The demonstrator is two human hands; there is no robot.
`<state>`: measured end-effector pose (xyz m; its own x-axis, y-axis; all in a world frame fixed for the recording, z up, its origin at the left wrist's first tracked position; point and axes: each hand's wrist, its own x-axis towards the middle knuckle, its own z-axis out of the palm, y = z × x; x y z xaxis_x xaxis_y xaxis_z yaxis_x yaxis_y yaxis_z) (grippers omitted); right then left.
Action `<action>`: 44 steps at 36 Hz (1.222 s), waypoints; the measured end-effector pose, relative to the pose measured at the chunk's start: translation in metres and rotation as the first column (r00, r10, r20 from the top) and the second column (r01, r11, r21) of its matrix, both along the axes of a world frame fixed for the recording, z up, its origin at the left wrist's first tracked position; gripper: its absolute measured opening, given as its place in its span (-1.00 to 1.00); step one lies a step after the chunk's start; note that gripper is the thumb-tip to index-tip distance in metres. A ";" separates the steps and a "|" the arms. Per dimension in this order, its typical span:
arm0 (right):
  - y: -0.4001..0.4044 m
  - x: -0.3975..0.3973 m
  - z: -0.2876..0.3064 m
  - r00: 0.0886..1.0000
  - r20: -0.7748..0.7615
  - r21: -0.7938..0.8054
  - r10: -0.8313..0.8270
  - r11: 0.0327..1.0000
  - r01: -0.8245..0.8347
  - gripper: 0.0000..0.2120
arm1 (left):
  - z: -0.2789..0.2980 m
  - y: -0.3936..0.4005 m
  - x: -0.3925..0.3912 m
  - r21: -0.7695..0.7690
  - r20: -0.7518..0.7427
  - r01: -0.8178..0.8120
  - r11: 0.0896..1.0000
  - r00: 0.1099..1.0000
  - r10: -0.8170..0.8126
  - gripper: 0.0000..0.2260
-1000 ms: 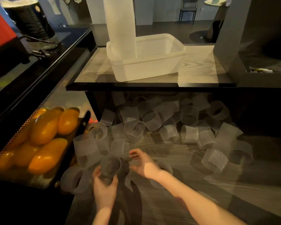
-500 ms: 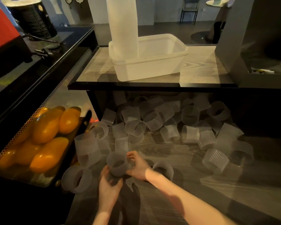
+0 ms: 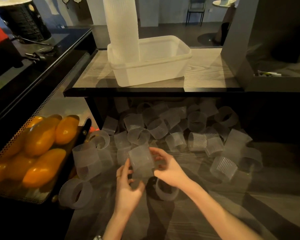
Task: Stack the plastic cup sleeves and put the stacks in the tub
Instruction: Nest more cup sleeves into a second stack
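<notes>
In the head view, both hands meet over the lower wooden surface (image 3: 206, 213); the left hand (image 3: 126, 189) curls its fingers round the lower part of a translucent ribbed cup sleeve (image 3: 141, 163), while the right hand (image 3: 168, 168) pinches the sleeve's right side between thumb and fingers; the sleeve is held roughly upright, lifted just above the surface, though slightly blurred; beyond it a loose heap of sleeves (image 3: 177, 130) lies scattered across the surface and back under the upper shelf (image 3: 206, 73), some upright, some on their sides; a taller sleeve stack (image 3: 87, 161) stands just left of the hands, and single sleeves lie near the left wrist (image 3: 76, 194) and just below the right hand (image 3: 166, 191); on the upper shelf sits the white plastic tub (image 3: 154, 71), with a tall column of stacked sleeves (image 3: 122, 28) standing in its left end and rising out of frame; at the left, a perforated metal tray (image 3: 42, 196) holds orange fruit (image 3: 42, 141); farther back on the dark counter (image 3: 42, 70) stands a black cylindrical container (image 3: 22, 19).
</notes>
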<state>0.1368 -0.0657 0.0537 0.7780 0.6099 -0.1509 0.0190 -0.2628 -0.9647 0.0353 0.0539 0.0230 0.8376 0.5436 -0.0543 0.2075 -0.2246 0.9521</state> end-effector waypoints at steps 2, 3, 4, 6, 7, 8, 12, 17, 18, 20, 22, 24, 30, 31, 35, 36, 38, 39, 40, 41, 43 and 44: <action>-0.010 0.002 0.000 0.998 0.058 -0.044 0.005 0.999 -0.003 -0.35 | 0.002 -0.006 0.002 0.023 0.017 0.067 0.998 0.998 -0.067 -0.25; -0.016 0.003 -0.002 0.997 0.083 -0.061 0.003 0.998 0.002 -0.34 | 0.004 -0.009 0.004 0.030 0.026 0.091 0.995 0.995 -0.091 -0.25; -0.022 0.004 -0.003 0.995 0.101 -0.079 0.001 0.997 0.007 -0.32 | 0.006 -0.012 0.005 0.031 0.026 0.110 0.993 0.993 -0.111 -0.25; -0.034 0.003 -0.004 0.991 0.131 -0.130 0.000 0.991 0.017 -0.28 | 0.008 -0.016 0.007 0.042 0.006 0.150 0.988 0.989 -0.151 -0.26; -0.041 0.002 -0.004 0.988 0.156 -0.157 -0.001 0.987 0.025 -0.27 | 0.009 -0.018 0.009 0.064 -0.006 0.173 0.983 0.985 -0.173 -0.26; -0.046 0.000 -0.004 0.983 0.185 -0.177 0.001 0.984 0.033 -0.27 | 0.009 -0.019 0.009 0.091 -0.022 0.194 0.977 0.981 -0.193 -0.28; -0.061 -0.007 -0.006 0.965 0.263 -0.251 -0.011 0.965 0.080 -0.38 | 0.008 -0.024 0.011 0.192 -0.082 0.230 0.954 0.973 -0.218 -0.37; -0.074 -0.012 -0.010 0.950 0.312 -0.327 0.007 0.940 0.100 -0.53 | 0.000 -0.027 0.007 0.202 -0.068 0.236 0.951 0.972 -0.227 -0.43; -0.076 -0.012 -0.011 0.948 0.317 -0.347 0.019 0.933 0.097 -0.58 | -0.001 -0.028 0.006 0.197 -0.067 0.241 0.950 0.970 -0.232 -0.46; -0.081 -0.012 -0.015 0.950 0.310 -0.383 0.033 0.919 0.094 -0.61 | -0.005 -0.028 0.005 0.218 -0.049 0.250 0.943 0.968 -0.245 -0.51; -0.084 -0.012 -0.019 0.957 0.286 -0.414 0.039 0.906 0.087 -0.57 | -0.010 -0.028 0.005 0.224 -0.089 0.287 0.931 0.958 -0.274 -0.52; -0.086 -0.013 -0.024 0.962 0.270 -0.433 0.033 0.897 0.091 -0.57 | -0.013 -0.029 0.004 0.195 -0.199 0.337 0.921 0.933 -0.300 -0.48; -0.086 -0.015 -0.048 0.980 0.195 -0.534 0.034 0.842 0.077 -0.60 | -0.022 -0.036 0.006 0.158 -0.438 0.424 0.892 0.840 -0.321 -0.55; -0.085 -0.015 -0.052 0.983 0.179 -0.567 0.051 0.822 0.060 -0.60 | -0.025 -0.038 0.006 0.153 -0.441 0.427 0.891 0.837 -0.325 -0.56; -0.085 -0.016 -0.066 0.992 0.119 -0.578 0.033 0.815 0.042 -0.50 | -0.031 -0.044 0.004 0.130 -0.437 0.403 0.906 0.843 -0.313 -0.55; -0.085 -0.017 -0.068 0.993 0.116 -0.564 0.018 0.824 0.051 -0.50 | -0.032 -0.045 0.004 0.124 -0.429 0.392 0.912 0.849 -0.307 -0.55; -0.085 -0.017 -0.070 0.994 0.107 -0.543 -0.005 0.837 0.063 -0.51 | -0.032 -0.046 0.004 0.111 -0.424 0.376 0.920 0.855 -0.299 -0.55; -0.085 -0.016 -0.072 0.995 0.104 -0.537 -0.010 0.841 0.064 -0.51 | -0.033 -0.046 0.004 0.102 -0.424 0.372 0.923 0.856 -0.298 -0.56; -0.085 -0.016 -0.073 0.995 0.103 -0.535 -0.011 0.842 0.065 -0.51 | -0.034 -0.047 0.005 0.094 -0.420 0.367 0.925 0.858 -0.298 -0.56; -0.085 -0.016 -0.073 0.994 0.106 -0.535 -0.009 0.842 0.065 -0.51 | -0.035 -0.047 0.005 0.083 -0.414 0.362 0.928 0.860 -0.298 -0.57; -0.086 -0.016 -0.075 0.996 0.093 -0.539 -0.008 0.840 0.057 -0.50 | -0.034 -0.047 0.004 0.070 -0.415 0.354 0.933 0.861 -0.295 -0.57; -0.086 -0.016 -0.075 0.997 0.083 -0.542 -0.008 0.838 0.052 -0.49 | -0.034 -0.047 0.004 0.067 -0.416 0.350 0.934 0.861 -0.293 -0.57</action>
